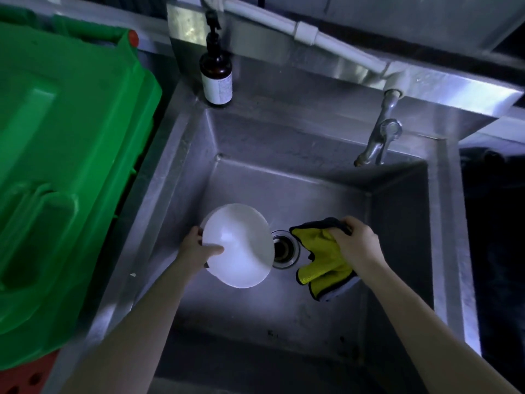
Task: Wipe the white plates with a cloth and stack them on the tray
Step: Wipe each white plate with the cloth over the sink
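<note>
Two hands of mine reach down into a steel sink (176, 155), well apart from each other, each gripping its own thing. Far to the left, outside the sink, a big green plastic tray (65, 155) sits upside down or lid-like beside the rim; I cannot tell which, and under its lower corner a bit of red perforated plastic (25, 376) shows. At the back left corner of the sink ledge stands a brown pump bottle (216, 72) with a white label, upright.

My left hand (196, 248) is closed on the left edge of a white plate (238, 245), thumb lying across its face and fingers behind it. The plate is tilted, its face turned up toward me, held above the sink floor just left of the drain (284, 248), whose edge it partly covers. A second white rim peeks out behind its upper left edge, so there may be another plate under it; I cannot say for sure.

Right of the drain, my right hand (355, 243) is clenched on a yellow cloth (321, 263) with a dark border, which hangs bunched below my fingers, grey backing showing at the bottom. Cloth and plate do not touch. Above, at the back right, a metal tap (380, 137) leans over the basin, fed by a white pipe (306, 32) running along the wall.
</note>
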The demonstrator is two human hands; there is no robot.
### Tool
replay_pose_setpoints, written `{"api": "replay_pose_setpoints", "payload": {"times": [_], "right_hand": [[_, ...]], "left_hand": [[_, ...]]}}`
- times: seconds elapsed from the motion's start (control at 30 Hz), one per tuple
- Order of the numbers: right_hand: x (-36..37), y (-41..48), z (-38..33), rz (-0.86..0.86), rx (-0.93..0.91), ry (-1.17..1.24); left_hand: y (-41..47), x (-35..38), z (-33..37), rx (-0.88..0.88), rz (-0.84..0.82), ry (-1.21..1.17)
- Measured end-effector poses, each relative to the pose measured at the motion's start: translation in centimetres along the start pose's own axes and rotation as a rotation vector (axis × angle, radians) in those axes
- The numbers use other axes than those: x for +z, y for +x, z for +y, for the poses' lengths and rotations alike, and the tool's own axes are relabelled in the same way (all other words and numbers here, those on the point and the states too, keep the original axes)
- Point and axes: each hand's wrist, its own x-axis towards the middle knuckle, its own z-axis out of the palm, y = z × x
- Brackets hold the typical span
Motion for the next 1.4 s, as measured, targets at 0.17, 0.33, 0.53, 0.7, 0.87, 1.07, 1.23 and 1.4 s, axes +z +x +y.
{"api": "replay_pose_setpoints", "payload": {"times": [0.17,0.33,0.53,0.7,0.87,1.07,1.23,1.4], "right_hand": [[-3.7,-2.6,-0.1,0.016,-0.003,0.111],[-9.1,-6.4,-0.8,0.09,-0.038,0.286],[-15.1,-12.1,-1.0,0.274,-0.301,0.289],[-16.0,-17.5,-0.5,0.113,-0.852,-0.016],[-16.4,-18.5,2.5,0.049,-1.272,-0.542],[-16.1,-18.9,-0.3,-0.047,-1.236,-0.437],[-16.5,-16.8,-2.8,0.206,-1.013,-0.284],[-19.8,-15.4,0.0,0.322,-0.842,-0.386]], "left_hand": [[-4.2,-0.2,0.3,0.029,-0.042,-0.305],[-11.1,1.4,3.8,0.096,-0.076,-0.522],[-21.3,5.5,8.7,0.109,-0.096,-0.601],[-27.9,10.1,11.8,0.137,-0.116,-0.718],[-30.9,12.1,14.5,0.312,0.007,-0.776],[-34.6,14.0,15.4,0.274,-0.146,-0.804],[-35.9,14.2,16.5,0.408,-0.053,-0.8],[-36.5,14.0,16.8,0.425,0.041,-0.833]]}}
